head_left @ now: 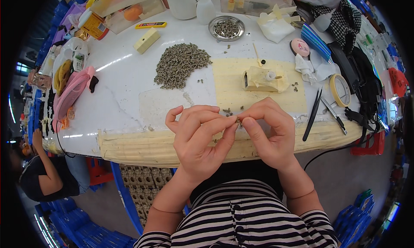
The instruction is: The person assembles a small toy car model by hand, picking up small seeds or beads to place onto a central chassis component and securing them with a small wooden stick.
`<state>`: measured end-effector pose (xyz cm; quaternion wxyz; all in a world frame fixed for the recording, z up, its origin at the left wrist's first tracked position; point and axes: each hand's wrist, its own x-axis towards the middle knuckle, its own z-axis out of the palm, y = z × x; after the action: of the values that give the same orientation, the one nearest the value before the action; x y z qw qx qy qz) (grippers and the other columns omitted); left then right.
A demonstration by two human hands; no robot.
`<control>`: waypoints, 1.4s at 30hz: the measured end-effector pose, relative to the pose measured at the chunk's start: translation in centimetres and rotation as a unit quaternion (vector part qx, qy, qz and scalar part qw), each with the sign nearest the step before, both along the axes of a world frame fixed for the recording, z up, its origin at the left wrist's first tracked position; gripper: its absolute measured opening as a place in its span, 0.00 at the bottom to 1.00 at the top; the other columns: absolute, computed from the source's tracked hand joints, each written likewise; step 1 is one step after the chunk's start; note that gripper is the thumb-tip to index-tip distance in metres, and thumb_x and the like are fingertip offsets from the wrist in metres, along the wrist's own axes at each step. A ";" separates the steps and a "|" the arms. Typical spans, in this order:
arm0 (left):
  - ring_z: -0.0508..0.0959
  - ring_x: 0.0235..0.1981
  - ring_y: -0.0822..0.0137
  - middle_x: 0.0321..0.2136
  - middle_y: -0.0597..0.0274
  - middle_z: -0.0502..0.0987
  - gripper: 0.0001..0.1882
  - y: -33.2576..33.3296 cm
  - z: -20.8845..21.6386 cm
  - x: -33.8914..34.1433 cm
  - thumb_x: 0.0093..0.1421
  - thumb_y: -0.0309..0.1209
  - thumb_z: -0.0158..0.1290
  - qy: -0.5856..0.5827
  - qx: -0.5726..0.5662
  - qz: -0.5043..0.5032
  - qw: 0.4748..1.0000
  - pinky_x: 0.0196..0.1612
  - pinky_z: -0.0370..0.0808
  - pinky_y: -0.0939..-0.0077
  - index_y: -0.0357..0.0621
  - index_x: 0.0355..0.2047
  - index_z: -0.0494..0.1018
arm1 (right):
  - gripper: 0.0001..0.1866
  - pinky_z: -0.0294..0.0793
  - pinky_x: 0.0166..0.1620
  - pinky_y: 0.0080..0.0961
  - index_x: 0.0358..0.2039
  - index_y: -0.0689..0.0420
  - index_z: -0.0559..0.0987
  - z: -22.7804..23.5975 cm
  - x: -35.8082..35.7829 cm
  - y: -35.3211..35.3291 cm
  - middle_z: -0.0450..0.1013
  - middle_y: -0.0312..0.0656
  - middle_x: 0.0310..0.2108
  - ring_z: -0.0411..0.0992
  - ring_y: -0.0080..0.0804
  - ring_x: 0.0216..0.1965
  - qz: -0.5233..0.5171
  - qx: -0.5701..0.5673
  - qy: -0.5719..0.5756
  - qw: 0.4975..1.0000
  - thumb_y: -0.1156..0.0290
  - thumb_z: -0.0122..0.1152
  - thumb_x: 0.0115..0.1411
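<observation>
The left hand [200, 138] and right hand [271, 133] meet at the fingertips, pinching a tiny part [238, 121] between them, over the table [123, 82] near its taped front edge [138, 144]. Loose bits [227, 111] lie just beyond the fingers. The pile [179, 64] sits farther back, leaving a white stretch between it and the left hand. Behind the right hand stands a block [261, 80]; to its right, tweezers [312, 114] and a pen-like tool [334, 114] lie well apart from the knuckles, bounding that side.
</observation>
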<state>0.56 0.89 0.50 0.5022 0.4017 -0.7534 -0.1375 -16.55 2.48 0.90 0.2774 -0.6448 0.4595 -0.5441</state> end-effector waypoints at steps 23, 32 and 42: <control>0.79 0.40 0.67 0.30 0.71 0.78 0.12 -0.1 0.0 0.1 0.48 0.24 0.68 -0.003 -0.012 -0.006 1.000 0.58 0.55 0.63 0.51 0.33 0.83 | 0.06 0.70 0.34 0.26 0.33 0.60 0.85 0.1 0.3 0.1 0.77 0.42 0.28 0.72 0.34 0.30 -0.041 -0.045 0.050 0.997 0.79 0.69 0.54; 0.79 0.40 0.66 0.32 0.68 0.79 0.12 -0.1 -0.2 0.1 0.47 0.24 0.69 -0.009 -0.024 -0.008 1.000 0.59 0.56 0.63 0.49 0.34 0.82 | 0.04 0.70 0.35 0.25 0.30 0.61 0.83 -0.1 0.4 0.0 0.77 0.41 0.28 0.73 0.34 0.30 -0.039 -0.040 0.041 0.998 0.80 0.70 0.53; 0.79 0.41 0.66 0.32 0.69 0.79 0.13 -0.1 -0.3 0.1 0.46 0.24 0.69 -0.009 -0.018 -0.008 1.000 0.60 0.55 0.62 0.50 0.33 0.82 | 0.05 0.70 0.34 0.25 0.28 0.61 0.82 0.0 0.3 -0.1 0.77 0.40 0.27 0.72 0.34 0.29 -0.050 -0.054 0.058 0.996 0.81 0.70 0.51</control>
<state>0.67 0.77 0.24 0.5015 0.3879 -0.7634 -0.1238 -16.21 2.39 0.91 0.1877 -0.6651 0.4767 -0.5433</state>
